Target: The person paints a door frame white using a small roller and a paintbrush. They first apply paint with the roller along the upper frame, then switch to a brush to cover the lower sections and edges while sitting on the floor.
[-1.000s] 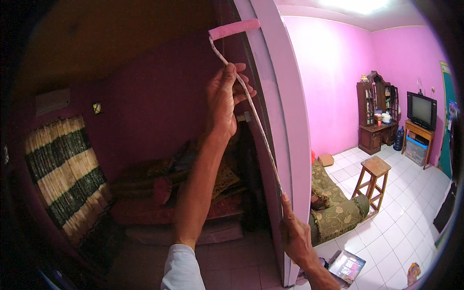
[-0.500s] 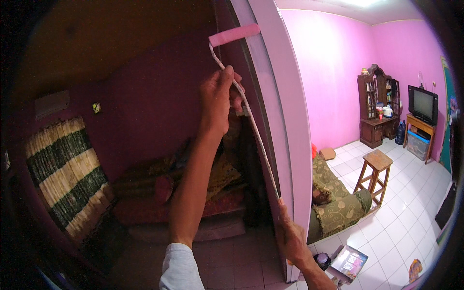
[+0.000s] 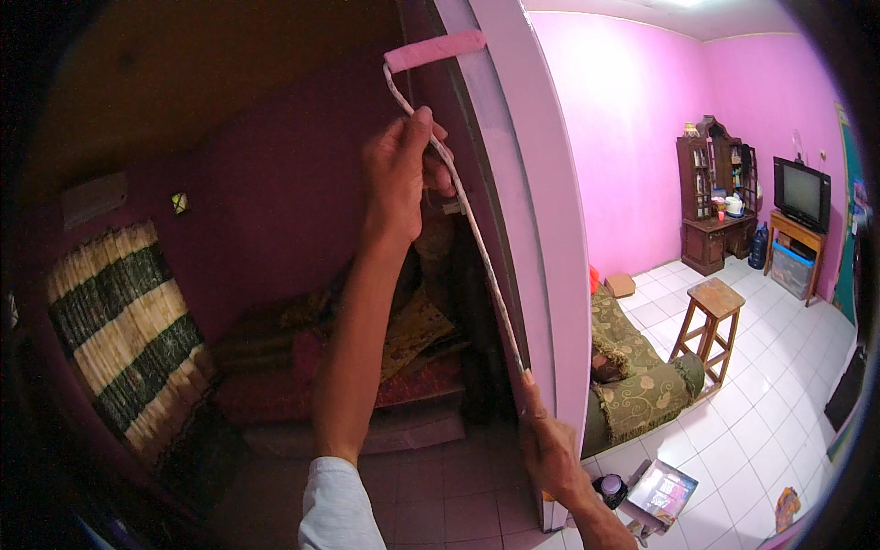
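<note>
Along the left edge of a pale pink, flat-faced upright frame, a paint roller with a pink cylindrical sleeve and a long, pale, paint-flecked rod slants from upper left to lower right. The sleeve lies above both hands, nearly crosswise, its right end overlapping the frame near the top; whether it presses there I cannot tell. The left hand is nearer to it, thumb and fingers pinching the rod just below its bend, the other fingers loosely curled. The right hand is wrapped around the rod's lower end, in front of the frame's lower part. Right of the frame, a green patterned sofa, a brown wooden stool and a flat printed box occupy the white tiled floor; the frame stands between them and the rod.
</note>
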{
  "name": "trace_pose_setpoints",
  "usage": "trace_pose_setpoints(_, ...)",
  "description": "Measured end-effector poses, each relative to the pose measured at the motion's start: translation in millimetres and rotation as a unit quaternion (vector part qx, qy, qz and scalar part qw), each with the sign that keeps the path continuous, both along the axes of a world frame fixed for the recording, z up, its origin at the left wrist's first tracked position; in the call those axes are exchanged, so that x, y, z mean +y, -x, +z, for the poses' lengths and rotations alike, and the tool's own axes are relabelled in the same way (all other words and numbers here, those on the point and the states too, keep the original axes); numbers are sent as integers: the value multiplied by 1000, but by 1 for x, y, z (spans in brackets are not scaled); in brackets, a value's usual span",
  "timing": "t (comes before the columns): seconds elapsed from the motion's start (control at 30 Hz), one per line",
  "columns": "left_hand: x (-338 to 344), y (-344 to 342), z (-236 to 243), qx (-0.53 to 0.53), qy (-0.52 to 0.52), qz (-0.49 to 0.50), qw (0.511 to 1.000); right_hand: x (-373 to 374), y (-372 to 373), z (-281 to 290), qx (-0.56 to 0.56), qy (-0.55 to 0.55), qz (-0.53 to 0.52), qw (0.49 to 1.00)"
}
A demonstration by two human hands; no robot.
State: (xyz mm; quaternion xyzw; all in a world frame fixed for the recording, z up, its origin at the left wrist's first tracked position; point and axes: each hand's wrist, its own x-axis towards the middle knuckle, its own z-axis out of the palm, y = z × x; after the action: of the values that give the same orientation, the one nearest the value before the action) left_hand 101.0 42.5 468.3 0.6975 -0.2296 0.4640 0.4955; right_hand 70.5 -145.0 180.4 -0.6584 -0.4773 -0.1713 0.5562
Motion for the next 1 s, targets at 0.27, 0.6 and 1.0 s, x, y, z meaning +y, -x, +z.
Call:
trace_pose_setpoints(0.27, -6, 11, -36, 40, 31, 1, 999, -5, 19, -35, 95, 36, 24, 995)
trace_pose_setpoints(0.6, -5, 13, -78, 65, 45, -12, 997, -12, 30, -70, 89, 37, 20, 995)
trace_pose_setpoints(1.0, -7, 18, -56, 2, 35, -11, 999, -15, 25, -46, 30, 29, 9, 999)
